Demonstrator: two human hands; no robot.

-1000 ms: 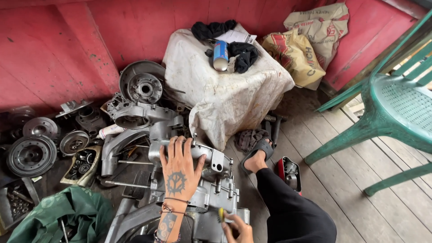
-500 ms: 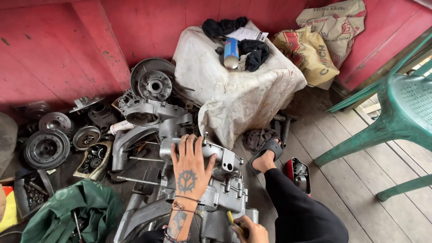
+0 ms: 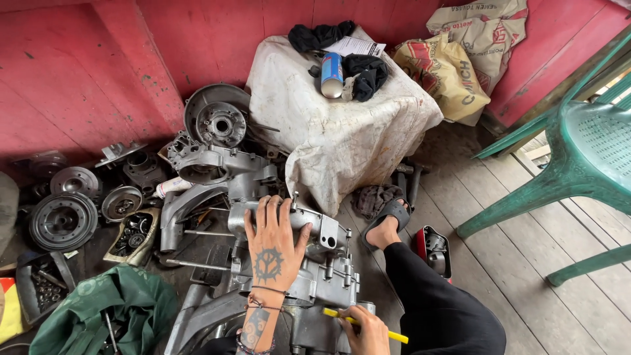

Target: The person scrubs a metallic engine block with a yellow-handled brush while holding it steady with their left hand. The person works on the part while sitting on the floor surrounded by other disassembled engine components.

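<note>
My left hand (image 3: 273, 246) lies on the engine case (image 3: 315, 263); flywheels (image 3: 62, 220) sit left, the chair (image 3: 578, 164) right.

The left hand (image 3: 273, 246) lies flat, fingers spread, on top of a grey metal engine casing (image 3: 315, 263) that stands on the plank floor (image 3: 499, 263), while the right hand (image 3: 365, 331) has its grip closed on a yellow-handled tool (image 3: 368, 325) against the casing's lower edge. Loose metal engine parts (image 3: 197, 158) lie to the left below the red wall (image 3: 98, 72), a green cloth (image 3: 112, 312) lies near the casing, and a spray can (image 3: 332, 74) stands on a cloth-covered block (image 3: 348, 131) behind it. A green plastic chair (image 3: 578, 164) stands to the right.
</note>
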